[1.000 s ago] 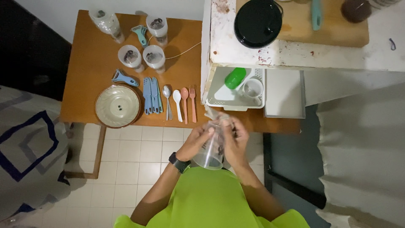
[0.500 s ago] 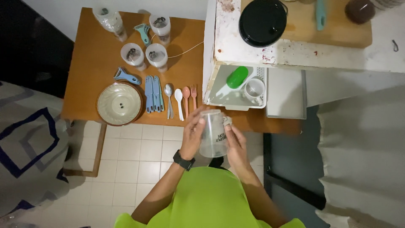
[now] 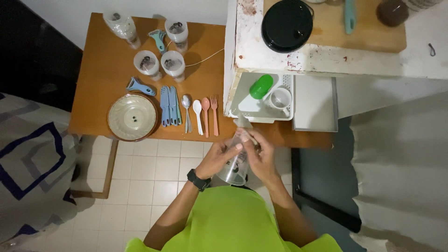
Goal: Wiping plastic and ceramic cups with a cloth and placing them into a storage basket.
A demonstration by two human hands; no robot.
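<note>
I see a clear plastic cup (image 3: 233, 169) held in the air in front of my chest, just off the near edge of the wooden counter (image 3: 100, 70) and above the tiled floor (image 3: 154, 172). My left hand (image 3: 219, 156), with a black watch (image 3: 198, 179) on its wrist, wraps around the cup's left side with the fingers curled onto it. My right hand (image 3: 261, 156) closes on the right side, and its fingertips pinch something small and pale at the cup's rim; I cannot tell what that piece is. Just beyond the hands, a white tray (image 3: 242, 100) sits on the counter holding a green capsule-shaped container (image 3: 260, 87) and a white mug (image 3: 281, 99), which lie touching each other. To the left of the tray lie a pink fork (image 3: 214, 114), a pink spoon (image 3: 206, 114), a white spoon (image 3: 198, 114) and a metal spoon (image 3: 186, 112) side by side, then a row of blue knives (image 3: 170, 105). Further left stands a round ribbed bowl (image 3: 132, 116), with a blue peeler (image 3: 140, 86) just above it. Near the far edge of the counter stand several clear cups (image 3: 161, 63) with dark contents. A black round lid (image 3: 287, 24) rests on the white shelf (image 3: 354, 60) above the tray.
</note>
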